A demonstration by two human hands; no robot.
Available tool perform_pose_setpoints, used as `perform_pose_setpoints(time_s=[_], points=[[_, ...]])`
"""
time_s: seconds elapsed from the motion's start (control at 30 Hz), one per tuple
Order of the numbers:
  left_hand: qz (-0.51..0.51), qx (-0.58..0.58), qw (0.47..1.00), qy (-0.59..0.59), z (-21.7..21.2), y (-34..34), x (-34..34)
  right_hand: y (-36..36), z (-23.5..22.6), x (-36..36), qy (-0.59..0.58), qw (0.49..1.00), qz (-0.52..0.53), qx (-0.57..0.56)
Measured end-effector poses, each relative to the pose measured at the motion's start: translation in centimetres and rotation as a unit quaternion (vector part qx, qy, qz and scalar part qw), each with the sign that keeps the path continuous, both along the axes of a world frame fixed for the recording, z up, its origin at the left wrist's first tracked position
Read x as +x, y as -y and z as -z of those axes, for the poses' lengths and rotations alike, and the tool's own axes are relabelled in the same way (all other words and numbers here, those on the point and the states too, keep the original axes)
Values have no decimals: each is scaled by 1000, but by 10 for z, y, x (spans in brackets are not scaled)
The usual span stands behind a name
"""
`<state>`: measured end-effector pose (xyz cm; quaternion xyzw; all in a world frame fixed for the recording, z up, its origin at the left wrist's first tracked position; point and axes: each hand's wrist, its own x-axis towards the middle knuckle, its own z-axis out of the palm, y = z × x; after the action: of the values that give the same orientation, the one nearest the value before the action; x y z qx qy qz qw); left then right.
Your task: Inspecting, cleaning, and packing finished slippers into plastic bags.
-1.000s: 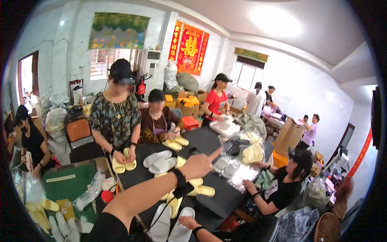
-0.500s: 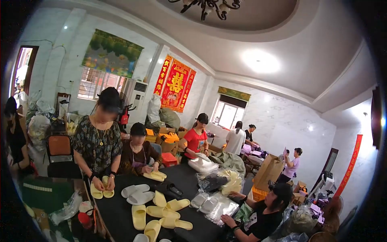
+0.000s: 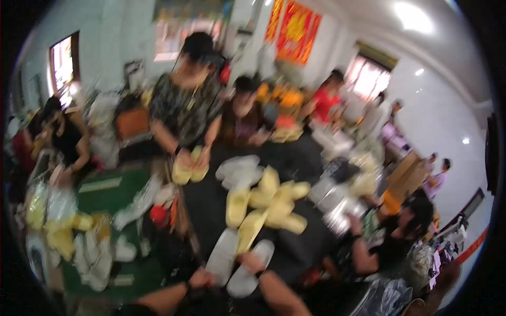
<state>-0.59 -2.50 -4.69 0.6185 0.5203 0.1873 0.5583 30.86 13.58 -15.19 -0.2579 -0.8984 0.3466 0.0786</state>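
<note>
At the near edge of the black table (image 3: 203, 210), my left hand (image 3: 201, 277) grips the heel end of a whitish-grey slipper (image 3: 223, 252). My right hand (image 3: 251, 261) is closed on a second whitish-grey slipper (image 3: 243, 282), its toe pointing away to the right. Motion smears the fingers of both hands. Just beyond them lies a pile of yellow slippers (image 3: 282, 208), one of which (image 3: 249, 231) reaches down between the two pale ones. More whitish slippers (image 3: 238, 171) lie farther back, left of the middle.
Across the table a person (image 3: 187, 100) holds yellow slippers (image 3: 191, 166). Clear plastic bags (image 3: 337, 203) lie to the right, beside a person in black (image 3: 390, 231). At left, a green table (image 3: 113, 192) bears slippers and bags. A red object (image 3: 158, 213) stands near its corner.
The view has swung down and to the left. My hands and forearms, out of sight before, now show at the lower edge with the two pale slippers.
</note>
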Motion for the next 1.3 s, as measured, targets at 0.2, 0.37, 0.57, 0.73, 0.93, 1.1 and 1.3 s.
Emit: perform_pose_setpoints(time_s=[0.2,0.37,0.57,0.73,0.93,1.1,1.3], points=[[-247,-92,930,256,-43,-17,15,-36,-194,-76,92,953,236,169],[-369,-158,876,269,-48,5,37,-29,-221,-105,42,976,208,41],[-424,-56,890,157,-65,11,41,-28,-230,-108,161,973,165,35],[-428,-47,896,111,-72,12,39,-27,-238,-115,159,977,137,45],[-165,337,912,-165,-96,3,35,-36,-221,-107,102,990,100,15],[56,351,884,-305,-96,-13,30,-34,-226,-107,100,987,116,-56],[141,383,851,-331,-103,-17,35,-29,-236,-97,70,982,141,-103]])
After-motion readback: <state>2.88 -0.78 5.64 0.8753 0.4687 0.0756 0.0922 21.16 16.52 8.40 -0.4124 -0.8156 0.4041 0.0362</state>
